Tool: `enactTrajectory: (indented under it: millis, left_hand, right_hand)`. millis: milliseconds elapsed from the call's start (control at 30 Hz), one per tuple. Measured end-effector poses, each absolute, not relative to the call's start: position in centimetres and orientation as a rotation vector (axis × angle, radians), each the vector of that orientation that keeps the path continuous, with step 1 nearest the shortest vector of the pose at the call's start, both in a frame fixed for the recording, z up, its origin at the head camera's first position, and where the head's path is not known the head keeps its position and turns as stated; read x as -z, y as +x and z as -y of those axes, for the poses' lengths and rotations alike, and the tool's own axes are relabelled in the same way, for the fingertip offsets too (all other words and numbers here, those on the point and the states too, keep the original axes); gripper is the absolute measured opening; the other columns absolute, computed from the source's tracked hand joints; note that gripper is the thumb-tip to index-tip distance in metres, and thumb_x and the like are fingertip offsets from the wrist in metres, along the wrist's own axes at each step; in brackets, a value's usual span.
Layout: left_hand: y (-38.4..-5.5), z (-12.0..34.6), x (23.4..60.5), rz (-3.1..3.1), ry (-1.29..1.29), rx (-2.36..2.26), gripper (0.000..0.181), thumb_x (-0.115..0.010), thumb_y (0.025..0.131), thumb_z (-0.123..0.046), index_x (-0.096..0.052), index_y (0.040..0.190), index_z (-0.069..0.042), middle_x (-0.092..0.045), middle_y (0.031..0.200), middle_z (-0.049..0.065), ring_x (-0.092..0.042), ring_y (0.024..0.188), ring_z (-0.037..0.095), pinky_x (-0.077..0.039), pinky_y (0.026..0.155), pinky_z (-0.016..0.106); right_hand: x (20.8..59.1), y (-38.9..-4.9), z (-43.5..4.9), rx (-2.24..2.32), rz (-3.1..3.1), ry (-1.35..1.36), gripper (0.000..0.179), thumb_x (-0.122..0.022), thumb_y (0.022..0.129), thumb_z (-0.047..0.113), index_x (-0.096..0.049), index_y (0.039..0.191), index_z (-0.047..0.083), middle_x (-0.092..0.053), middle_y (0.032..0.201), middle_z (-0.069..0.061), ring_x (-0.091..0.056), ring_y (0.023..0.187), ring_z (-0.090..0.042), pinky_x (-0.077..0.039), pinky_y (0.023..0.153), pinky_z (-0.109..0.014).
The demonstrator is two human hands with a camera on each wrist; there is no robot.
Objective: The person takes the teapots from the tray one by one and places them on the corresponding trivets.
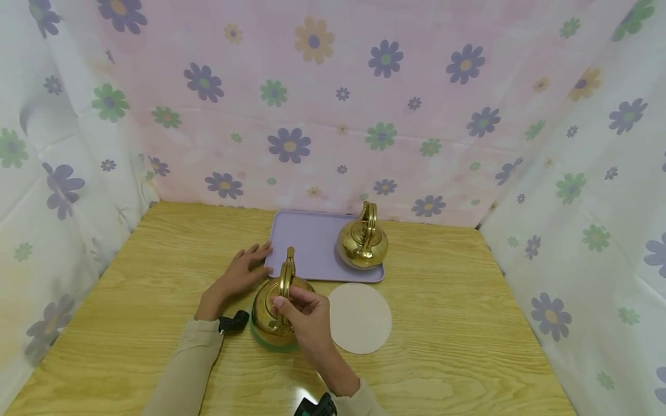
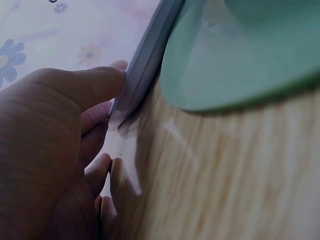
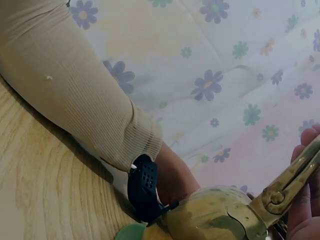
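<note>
My right hand point(image 1: 312, 323) pinches the upright handle of a shiny brass kettle point(image 1: 264, 315) between thumb and fingers. A round green mat point(image 1: 276, 348) shows around the kettle's base. In the right wrist view the kettle's body point(image 3: 195, 216) and hinged handle fill the lower right corner. My left hand point(image 1: 240, 278) lies at the left edge of a lavender tray point(image 1: 307, 240), its fingers spread. The left wrist view has the thumb against the tray's side wall point(image 2: 142, 70), close to the green mat point(image 2: 215, 75). A second brass kettle point(image 1: 356, 255) stands on the tray's right half.
A round cream mat point(image 1: 362, 318) lies on the wooden table point(image 1: 447, 346), right of my right hand and just in front of the tray. Flower-printed curtains point(image 1: 338, 115) enclose the table at the back and both sides. Each wrist wears a black camera point(image 1: 234, 322).
</note>
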State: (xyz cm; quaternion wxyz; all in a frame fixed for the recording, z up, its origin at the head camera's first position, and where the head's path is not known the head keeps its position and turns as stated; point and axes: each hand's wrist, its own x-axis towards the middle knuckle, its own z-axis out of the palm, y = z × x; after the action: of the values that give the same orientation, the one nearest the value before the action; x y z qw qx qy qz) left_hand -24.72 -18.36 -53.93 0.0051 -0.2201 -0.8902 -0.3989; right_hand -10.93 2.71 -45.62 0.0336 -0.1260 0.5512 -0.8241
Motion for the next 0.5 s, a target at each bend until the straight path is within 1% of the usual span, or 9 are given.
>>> enactTrajectory:
  millis: [133, 367, 500]
  left_hand:
    - [-24.68, 18.36, 54.00, 2.770, -0.689, 1.256, 0.056, -0.067, 0.098, -0.017, -0.049, 0.146, 0.007, -0.038, 0.158, 0.023, -0.024, 0.148, 0.052, -0.007, 0.120, 0.068]
    - [-24.58, 18.30, 53.82, 2.786, -0.686, 1.277, 0.057, -0.067, 0.098, -0.017, -0.048, 0.146, 0.007, -0.037, 0.159, 0.022, -0.023, 0.149, 0.052, -0.005, 0.121, 0.068]
    - [-24.60, 18.27, 53.68, 2.791, -0.687, 1.260, 0.056, -0.067, 0.099, -0.016, -0.048, 0.146, 0.008, -0.038, 0.158, 0.023, -0.023, 0.149, 0.052, -0.007, 0.120, 0.069]
  right_hand:
    - [45.64, -11.16, -3.02, 2.489, -1.669, -0.445, 0.039, -0.067, 0.096, 0.005, -0.058, 0.113, -0.029, -0.075, 0.086, 0.008, -0.069, 0.077, -0.003, -0.059, 0.073, -0.019]
    - [45.34, -11.41, -3.50, 2.443, -1.612, -0.476, 0.039, -0.067, 0.096, 0.002, -0.056, 0.116, -0.030, -0.075, 0.088, 0.005, -0.069, 0.079, -0.004, -0.059, 0.075, -0.019]
    - [45.17, -11.57, -3.74, 2.419, -1.617, -0.493, 0.040, -0.067, 0.096, 0.002, -0.055, 0.116, -0.030, -0.075, 0.088, 0.006, -0.071, 0.080, -0.005, -0.059, 0.076, -0.020]
